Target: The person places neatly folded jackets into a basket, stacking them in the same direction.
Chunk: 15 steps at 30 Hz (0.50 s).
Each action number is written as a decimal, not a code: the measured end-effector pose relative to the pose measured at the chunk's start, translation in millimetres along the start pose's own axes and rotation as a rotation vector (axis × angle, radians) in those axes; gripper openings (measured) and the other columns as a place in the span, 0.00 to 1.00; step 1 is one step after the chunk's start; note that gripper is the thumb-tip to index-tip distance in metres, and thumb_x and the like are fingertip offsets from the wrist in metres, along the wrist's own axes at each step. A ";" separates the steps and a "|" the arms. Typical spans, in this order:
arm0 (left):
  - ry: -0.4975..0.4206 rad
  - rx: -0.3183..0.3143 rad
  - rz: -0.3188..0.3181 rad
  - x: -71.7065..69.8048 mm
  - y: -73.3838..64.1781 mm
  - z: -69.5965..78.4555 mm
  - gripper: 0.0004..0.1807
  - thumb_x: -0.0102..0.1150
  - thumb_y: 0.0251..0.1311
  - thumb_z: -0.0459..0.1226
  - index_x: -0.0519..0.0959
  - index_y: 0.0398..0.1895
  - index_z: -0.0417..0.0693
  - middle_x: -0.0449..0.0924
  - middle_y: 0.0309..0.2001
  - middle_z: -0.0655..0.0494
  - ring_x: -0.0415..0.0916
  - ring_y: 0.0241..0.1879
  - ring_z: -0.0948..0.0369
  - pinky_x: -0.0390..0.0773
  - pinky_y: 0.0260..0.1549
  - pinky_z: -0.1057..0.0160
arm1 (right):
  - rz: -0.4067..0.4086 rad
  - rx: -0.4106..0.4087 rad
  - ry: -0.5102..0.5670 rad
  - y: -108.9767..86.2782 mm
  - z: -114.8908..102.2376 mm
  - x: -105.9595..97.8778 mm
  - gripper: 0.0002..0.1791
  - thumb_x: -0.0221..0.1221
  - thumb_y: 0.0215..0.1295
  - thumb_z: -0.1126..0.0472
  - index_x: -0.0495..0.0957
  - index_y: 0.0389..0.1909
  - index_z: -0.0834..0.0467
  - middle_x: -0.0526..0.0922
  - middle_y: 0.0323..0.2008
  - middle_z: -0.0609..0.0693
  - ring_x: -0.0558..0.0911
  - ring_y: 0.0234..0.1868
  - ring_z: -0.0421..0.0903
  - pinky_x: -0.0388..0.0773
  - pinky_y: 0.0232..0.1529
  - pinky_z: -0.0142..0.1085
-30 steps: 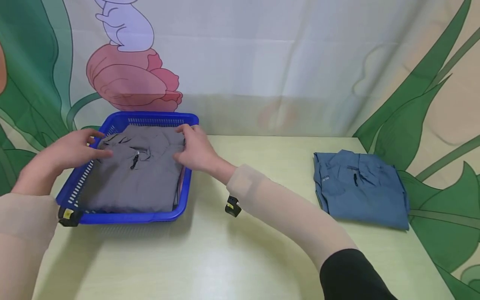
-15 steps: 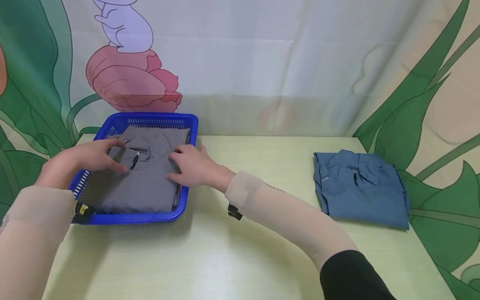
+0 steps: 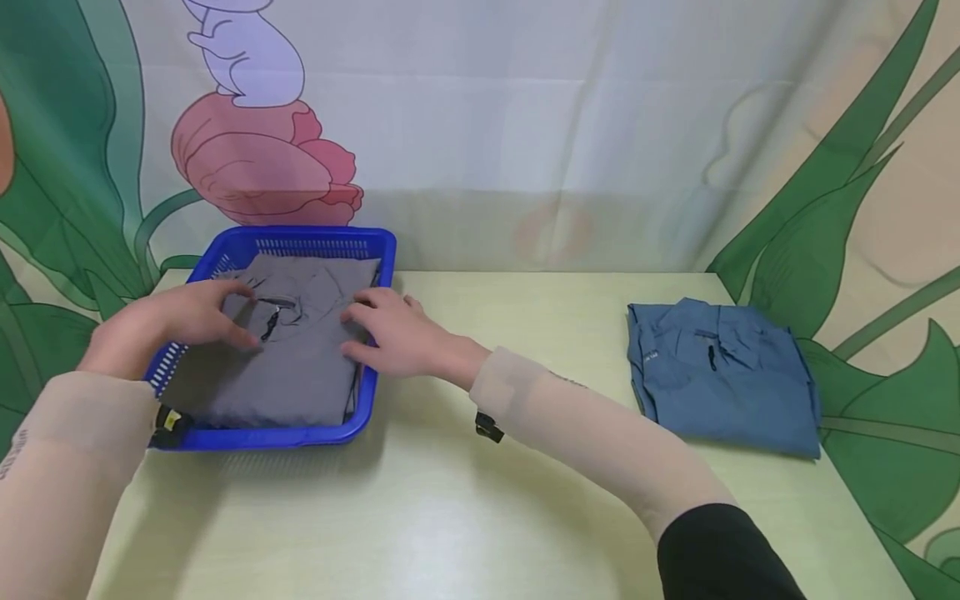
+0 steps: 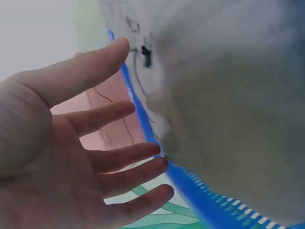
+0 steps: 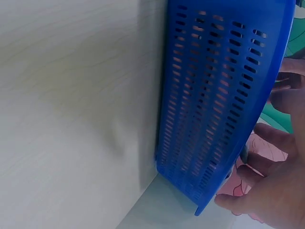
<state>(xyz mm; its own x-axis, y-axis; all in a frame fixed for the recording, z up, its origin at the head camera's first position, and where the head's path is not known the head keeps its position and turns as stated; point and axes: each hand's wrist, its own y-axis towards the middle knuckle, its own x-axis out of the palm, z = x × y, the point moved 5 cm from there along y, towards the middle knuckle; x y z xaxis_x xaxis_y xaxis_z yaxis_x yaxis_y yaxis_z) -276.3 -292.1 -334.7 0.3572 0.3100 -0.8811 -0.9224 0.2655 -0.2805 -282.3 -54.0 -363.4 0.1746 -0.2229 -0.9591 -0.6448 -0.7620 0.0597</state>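
Observation:
A folded grey zip-neck garment (image 3: 300, 375), with a dark zipper pull near its collar, lies in a blue plastic basket (image 3: 277, 436). My left hand (image 3: 180, 321) is over the garment's left side, fingertips close to the zipper. In the left wrist view the fingers of the left hand (image 4: 81, 148) are spread and hold nothing. At the basket's right side, my right hand (image 3: 401, 333) reaches over the rim with its fingertips at the garment's right edge. The right wrist view shows the right hand (image 5: 276, 186) with loosely bent fingers above the rim; contact with the cloth cannot be told.
A folded blue garment (image 3: 723, 383) with a dark zipper pull lies on the right of the pale table (image 3: 480, 517). Behind the table hangs a printed curtain (image 3: 480, 133). Beneath the grey garment, other contents of the basket are mostly hidden.
My left hand has moved right, from the basket's left rim to over the garment. The right hand has left the garment's far right corner and come nearer; lately it shifted slightly right.

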 end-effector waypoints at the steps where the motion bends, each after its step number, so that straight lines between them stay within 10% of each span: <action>1: -0.004 -0.001 0.004 -0.8 -0.3 1.7 0.44 0.71 0.62 0.45 0.62 0.71 0.27 0.51 0.70 0.17 0.51 0.68 0.23 0.56 0.62 0.25 | 0.013 -0.007 0.010 -2.5 1.2 -0.9 0.25 0.54 0.78 0.45 0.74 0.69 0.51 0.64 0.75 0.54 0.59 0.76 0.51 0.58 0.71 0.59; 15: 0.011 0.061 0.073 0.3 -7.0 64.3 0.38 0.63 0.70 0.49 0.65 0.72 0.32 0.65 0.67 0.24 0.62 0.66 0.30 0.65 0.59 0.28 | 0.203 -0.052 0.140 -46.1 29.5 -13.5 0.15 0.58 0.75 0.57 0.79 0.57 0.58 0.74 0.63 0.56 0.70 0.66 0.53 0.71 0.62 0.45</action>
<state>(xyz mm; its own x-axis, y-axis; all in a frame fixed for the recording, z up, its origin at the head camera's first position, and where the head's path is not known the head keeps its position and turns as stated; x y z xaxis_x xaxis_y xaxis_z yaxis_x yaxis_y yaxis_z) -260.3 -235.1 -308.5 0.2871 0.3205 -0.9027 -0.9353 0.2974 -0.1919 -276.9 2.1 -361.4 0.1494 -0.4539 -0.8784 -0.6390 -0.7223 0.2645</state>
